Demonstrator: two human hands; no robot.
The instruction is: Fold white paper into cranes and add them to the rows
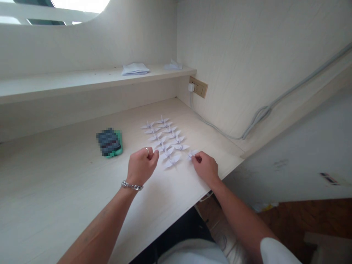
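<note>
Several small white paper cranes (166, 137) lie in two rows on the pale wooden desk (55, 190). My right hand (205, 168) pinches one white paper crane (191, 154) at the right end of the rows, close to the desk's front edge. My left hand (141, 165), with a ring and a chain bracelet, rests curled on the desk just left of the nearest cranes, fingertips pressed together; whether anything is inside them is hidden.
A phone in a green case (110, 143) lies left of the cranes. A shelf (82, 79) behind holds folded white paper (135, 68) and another paper piece (173, 66). A wall socket (198, 87) with a plugged cable (247, 128) sits on the right wall.
</note>
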